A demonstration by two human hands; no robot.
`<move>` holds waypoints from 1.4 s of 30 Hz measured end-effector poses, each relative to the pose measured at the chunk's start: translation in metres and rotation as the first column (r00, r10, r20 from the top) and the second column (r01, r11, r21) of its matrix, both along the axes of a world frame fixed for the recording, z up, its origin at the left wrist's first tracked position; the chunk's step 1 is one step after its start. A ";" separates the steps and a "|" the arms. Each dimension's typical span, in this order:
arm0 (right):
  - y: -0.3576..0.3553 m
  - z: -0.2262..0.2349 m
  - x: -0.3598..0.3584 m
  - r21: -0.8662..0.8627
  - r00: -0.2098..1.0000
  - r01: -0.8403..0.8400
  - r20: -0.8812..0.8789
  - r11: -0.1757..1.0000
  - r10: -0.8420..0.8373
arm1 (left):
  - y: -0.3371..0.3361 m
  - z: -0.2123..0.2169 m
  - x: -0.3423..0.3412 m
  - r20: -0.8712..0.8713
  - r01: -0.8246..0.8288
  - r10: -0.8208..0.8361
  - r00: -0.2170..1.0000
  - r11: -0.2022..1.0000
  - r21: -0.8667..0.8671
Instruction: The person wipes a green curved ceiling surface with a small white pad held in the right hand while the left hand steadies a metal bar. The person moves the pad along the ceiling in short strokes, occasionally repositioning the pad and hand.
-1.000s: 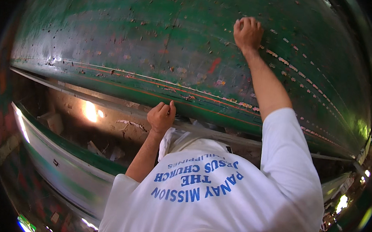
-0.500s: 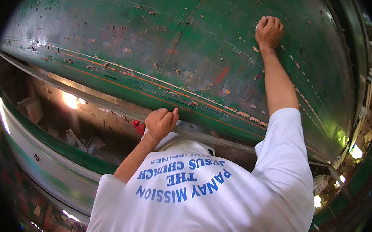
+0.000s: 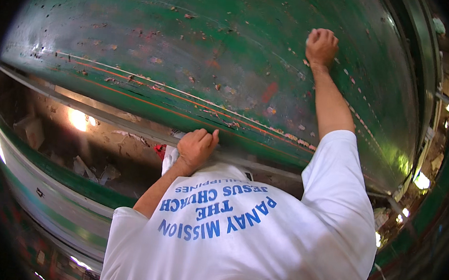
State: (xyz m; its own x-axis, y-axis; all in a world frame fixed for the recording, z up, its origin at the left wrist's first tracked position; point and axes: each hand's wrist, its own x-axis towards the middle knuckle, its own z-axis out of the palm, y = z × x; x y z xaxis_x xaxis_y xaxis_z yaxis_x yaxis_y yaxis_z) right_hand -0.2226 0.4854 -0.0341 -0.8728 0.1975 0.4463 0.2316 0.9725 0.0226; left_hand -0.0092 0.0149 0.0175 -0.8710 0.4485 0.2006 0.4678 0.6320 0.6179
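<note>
A long green tabletop (image 3: 189, 44), spotted with paint flecks and crumbs, fills the upper part of the view. At its near edge, my left hand (image 3: 197, 147) is curled over the metal rail (image 3: 131, 128), with the thumb pointing out. My right hand (image 3: 322, 47) is stretched far across the green top at the right, closed with the knuckles up and pressed to the surface. A small pale bit shows at its left side, slightly blurred. What the fingers hold is hidden.
Orange and white lines (image 3: 186, 98) run along the near side of the top. Below the rail, a gap shows a lit floor with scraps (image 3: 84, 166) and a red cloth-like thing (image 3: 159, 150). Another green and grey table (image 3: 60, 186) stands at the lower left.
My right hand has shifted slightly downward on the green top, toward me. My left hand stays at the rail; the whole view has moved a little.
</note>
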 end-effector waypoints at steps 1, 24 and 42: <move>-0.007 -0.001 0.009 -0.020 0.999 -0.036 0.027 0.999 0.037 | 0.001 0.000 0.005 0.010 -0.005 0.005 1.000 1.000 -0.011; -0.010 -0.004 0.032 -0.126 0.986 -0.167 -0.021 0.978 0.165 | 0.006 -0.006 0.009 -0.048 -0.032 0.028 0.998 0.994 -0.100; 0.040 -0.004 0.052 -0.145 0.976 -0.217 -0.040 0.965 0.213 | 0.011 -0.014 0.016 -0.118 -0.172 0.162 0.980 0.982 -0.076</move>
